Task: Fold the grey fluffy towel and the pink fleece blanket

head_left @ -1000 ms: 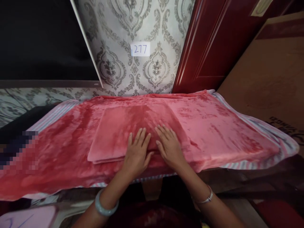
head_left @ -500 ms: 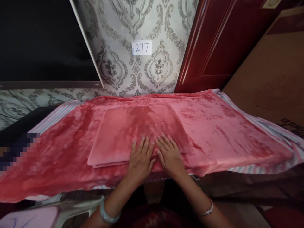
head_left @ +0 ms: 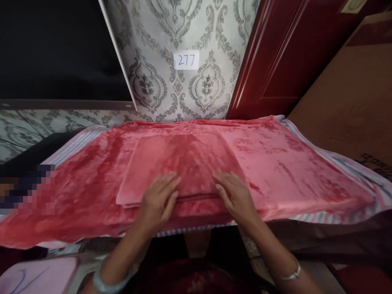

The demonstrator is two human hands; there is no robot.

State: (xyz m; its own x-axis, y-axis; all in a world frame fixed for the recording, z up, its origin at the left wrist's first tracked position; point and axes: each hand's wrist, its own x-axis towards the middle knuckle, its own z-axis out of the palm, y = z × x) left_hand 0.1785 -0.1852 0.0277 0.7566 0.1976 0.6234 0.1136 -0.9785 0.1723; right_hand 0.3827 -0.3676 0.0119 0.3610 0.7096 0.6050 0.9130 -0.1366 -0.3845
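A folded pink plush blanket [head_left: 183, 159] lies in a neat rectangle on a larger pink plush cover [head_left: 294, 163]. My left hand [head_left: 157, 198] rests on the front left part of the folded blanket, fingers stretched out and slightly blurred. On its front right part lies my right hand [head_left: 237, 196], fingers extended and pressed lightly to the pile. Neither hand grips anything. The folded layers show along the front edge between the two hands.
A dark screen [head_left: 61, 53] hangs at upper left. Behind stand a patterned wall with a paper marked 277 [head_left: 186, 60] and a dark red door [head_left: 275, 53]. A large cardboard box [head_left: 349, 94] leans at right. A pink stool seat [head_left: 36, 275] shows at lower left.
My hands have moved apart across the folded blanket, the left one leftward and the right one rightward. The blanket keeps its folded shape, and the view has shifted slightly.
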